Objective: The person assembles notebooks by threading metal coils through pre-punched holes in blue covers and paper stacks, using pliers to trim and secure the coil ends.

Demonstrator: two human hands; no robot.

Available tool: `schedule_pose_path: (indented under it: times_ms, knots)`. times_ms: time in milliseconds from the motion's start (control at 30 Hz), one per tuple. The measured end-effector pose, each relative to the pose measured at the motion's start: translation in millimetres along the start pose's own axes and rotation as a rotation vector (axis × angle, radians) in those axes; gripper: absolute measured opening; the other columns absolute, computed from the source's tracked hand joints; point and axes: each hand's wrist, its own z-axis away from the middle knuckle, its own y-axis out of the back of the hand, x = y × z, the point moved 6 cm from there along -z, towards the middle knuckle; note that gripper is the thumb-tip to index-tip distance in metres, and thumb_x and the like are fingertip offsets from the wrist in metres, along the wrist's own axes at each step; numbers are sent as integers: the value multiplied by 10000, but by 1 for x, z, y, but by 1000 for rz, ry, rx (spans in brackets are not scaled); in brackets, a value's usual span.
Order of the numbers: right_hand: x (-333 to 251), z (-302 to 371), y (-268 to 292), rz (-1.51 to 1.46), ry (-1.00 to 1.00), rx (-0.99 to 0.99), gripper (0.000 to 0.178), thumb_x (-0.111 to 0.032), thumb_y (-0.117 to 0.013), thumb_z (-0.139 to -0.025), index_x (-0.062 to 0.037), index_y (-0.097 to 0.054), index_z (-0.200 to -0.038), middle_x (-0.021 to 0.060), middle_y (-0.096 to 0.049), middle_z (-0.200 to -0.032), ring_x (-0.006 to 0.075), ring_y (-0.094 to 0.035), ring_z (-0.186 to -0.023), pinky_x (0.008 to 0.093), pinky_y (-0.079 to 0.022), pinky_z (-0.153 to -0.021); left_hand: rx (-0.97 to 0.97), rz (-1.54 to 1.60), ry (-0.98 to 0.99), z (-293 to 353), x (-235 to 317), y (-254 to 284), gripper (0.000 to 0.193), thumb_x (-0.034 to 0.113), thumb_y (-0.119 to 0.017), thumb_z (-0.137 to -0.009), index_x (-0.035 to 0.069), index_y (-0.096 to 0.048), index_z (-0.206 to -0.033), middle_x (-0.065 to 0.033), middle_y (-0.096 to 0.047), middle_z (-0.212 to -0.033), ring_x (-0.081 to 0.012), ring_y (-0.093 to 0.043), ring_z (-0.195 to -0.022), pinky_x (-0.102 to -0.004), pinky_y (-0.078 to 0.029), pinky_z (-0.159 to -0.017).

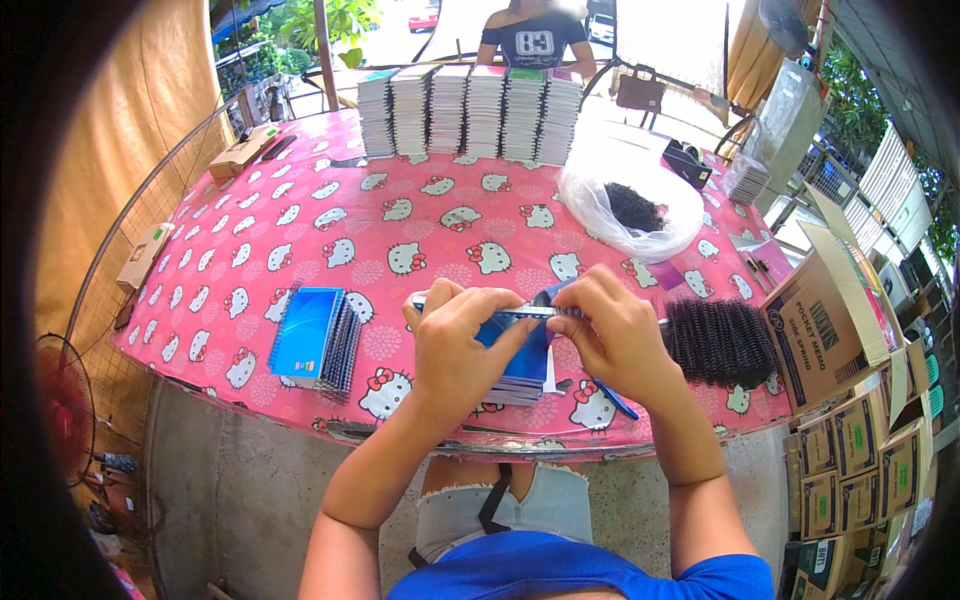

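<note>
Above the near edge of the table, both my hands hold a small blue-covered notebook by its long edge, which faces up. My left hand is closed round the left part of that edge, thumb in front. With thumb and fingers pinched, my right hand grips the right end, where a dark strip or coil sticks up; its detail is too small to tell. Just below lies a stack of blue notebooks, partly hidden by my hands. A slim blue tool rests beside my right wrist.
Spiral-bound blue notebooks sit at left. Black plastic coils lie at right, with more in a clear bag. Tall notebook stacks line the far edge, a person behind. Cardboard boxes stand right of the pink tablecloth.
</note>
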Motion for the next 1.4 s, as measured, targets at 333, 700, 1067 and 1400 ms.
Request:
schedule_pose_path:
  times_ms: [333, 700, 1067, 1400]
  knots:
    - [133, -1, -13, -140, -181, -275, 433, -93, -685, -771, 2, -554, -1172, 201, -627, -1065, 287, -624, -993, 369, -496, -836, -40, 117, -4, -2, 0, 9, 241, 163, -831, -613, 89, -716, -811, -19, -649, -762, -158, -554, -732, -335, -398, -767]
    - [157, 10, -34, -444, -342, 164, 407, -85, -689, -697, -52, -597, -1091, 124, -654, -906, 214, -647, -866, 347, -525, -712, -77, 65, -42, -9, -3, 0, 283, 186, -843, -600, 73, -664, -787, -43, -651, -776, -210, -587, -807, -354, -424, -792]
    - [125, 3, -5, -604, -85, -104, 390, -137, -720, -787, -10, -526, -1101, 99, -605, -890, 164, -597, -815, 309, -511, -770, -162, 95, 25, -15, -5, -8, 292, 156, -831, -601, 57, -669, -823, -58, -667, -780, -197, -608, -767, -332, -477, -724]
    - [79, -39, 7, -550, -42, 27, 357, 30, -656, -629, -27, -574, -972, 88, -599, -766, 157, -597, -774, 309, -469, -690, -98, 178, 28, -22, -24, 7, 457, 90, -795, -607, 86, -632, -1034, -83, -616, -1018, -225, -619, -950, -349, -494, -827]
